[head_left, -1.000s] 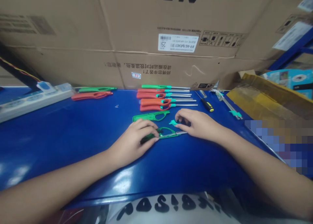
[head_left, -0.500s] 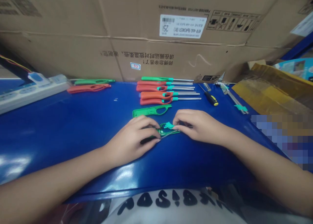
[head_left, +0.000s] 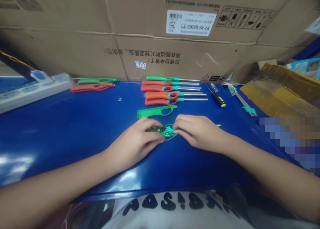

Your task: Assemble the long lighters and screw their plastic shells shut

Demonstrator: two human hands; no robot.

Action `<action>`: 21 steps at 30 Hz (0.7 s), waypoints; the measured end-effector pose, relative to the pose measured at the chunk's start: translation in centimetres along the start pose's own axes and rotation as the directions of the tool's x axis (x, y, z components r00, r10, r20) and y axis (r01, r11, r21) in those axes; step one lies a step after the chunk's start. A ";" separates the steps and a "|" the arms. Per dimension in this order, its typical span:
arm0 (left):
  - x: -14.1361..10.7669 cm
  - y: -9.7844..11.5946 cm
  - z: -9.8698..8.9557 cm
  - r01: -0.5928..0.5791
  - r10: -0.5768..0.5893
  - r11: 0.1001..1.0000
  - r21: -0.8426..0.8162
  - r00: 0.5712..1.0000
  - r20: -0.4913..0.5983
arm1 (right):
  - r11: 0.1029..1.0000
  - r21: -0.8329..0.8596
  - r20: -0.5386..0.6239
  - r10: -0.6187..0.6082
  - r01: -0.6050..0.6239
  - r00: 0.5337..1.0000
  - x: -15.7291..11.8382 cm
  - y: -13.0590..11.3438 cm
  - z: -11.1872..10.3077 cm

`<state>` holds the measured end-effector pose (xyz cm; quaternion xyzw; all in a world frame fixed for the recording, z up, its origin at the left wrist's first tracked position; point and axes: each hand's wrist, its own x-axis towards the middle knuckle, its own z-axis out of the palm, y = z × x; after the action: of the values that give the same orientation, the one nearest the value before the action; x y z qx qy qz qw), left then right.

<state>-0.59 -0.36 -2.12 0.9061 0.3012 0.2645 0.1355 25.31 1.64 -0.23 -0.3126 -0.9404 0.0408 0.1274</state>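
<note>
My left hand (head_left: 137, 139) is closed around the rear of a green lighter casing half (head_left: 160, 134), which lies open side up on the blue table. Dark parts and a thin wire show inside it. My right hand (head_left: 198, 130) pinches a turquoise plastic piece (head_left: 169, 130) over the casing's front loop. A metal tube tip (head_left: 218, 125) pokes out beyond the right hand; most of the tube is hidden under the palm. Just behind the hands lies the other green casing half (head_left: 151, 112), its inner side up.
Several long-nosed lighters (head_left: 160, 95), red, orange and green, lie in a row at the back. A screwdriver (head_left: 218, 99) and metal tubes (head_left: 246, 103) sit to the right, near a taped carton (head_left: 265, 85). At the left are casing pieces (head_left: 92, 87) and a power strip (head_left: 32, 92).
My right hand has moved slightly left and down, bringing the turquoise piece into the casing's loop area. The tube tip now shows past the right hand. My left hand keeps its grip.
</note>
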 end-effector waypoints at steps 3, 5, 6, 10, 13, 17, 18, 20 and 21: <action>0.1 0.1 -0.1 0.016 -0.015 1.000 -0.008 1.000 0.003 | 0.990 -0.111 -0.061 -0.089 0.082 0.994 -0.1 -0.1 0.2; 0.2 0.1 -0.2 0.019 -0.019 1.000 -0.017 1.000 0.007 | 0.972 -0.196 -0.097 -0.154 0.133 0.983 -0.1 -0.2 0.4; 0.2 0.1 -0.2 0.018 -0.018 1.000 -0.021 1.000 0.009 | 0.961 -0.231 -0.104 -0.180 0.152 0.978 -0.1 -0.2 0.5; 0.3 0.1 -0.3 0.011 -0.011 1.000 -0.019 1.000 0.011 | 0.951 -0.262 -0.087 -0.190 0.161 0.978 -0.2 -0.4 0.6; 0.3 0.1 -0.3 0.007 -0.007 1.000 -0.017 1.000 0.017 | 0.969 -0.209 -0.087 -0.156 0.135 0.984 -0.2 -0.4 0.7; 0.4 0.1 -0.3 0.011 -0.010 1.000 -0.013 1.000 0.023 | 0.975 -0.183 -0.078 -0.144 0.127 0.987 -0.2 -0.5 0.4; 0.4 0.1 -0.3 0.012 -0.012 1.000 -0.015 1.000 0.025 | 0.972 -0.194 -0.070 -0.149 0.132 0.986 -0.2 -0.6 0.3; 0.4 0.1 -0.3 0.014 -0.014 1.000 -0.014 0.999 0.030 | 0.961 -0.230 -0.041 -0.164 0.151 0.986 -0.2 -0.8 0.1; 0.4 0.1 -0.3 0.013 -0.013 1.000 -0.012 0.999 0.032 | 0.955 -0.248 -0.017 -0.173 0.164 0.985 -0.2 -0.9 0.0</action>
<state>-0.38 -0.17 -1.69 0.9073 0.3031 0.2512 0.1477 24.96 0.82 -0.09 -0.2453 -0.9588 -0.0932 0.1090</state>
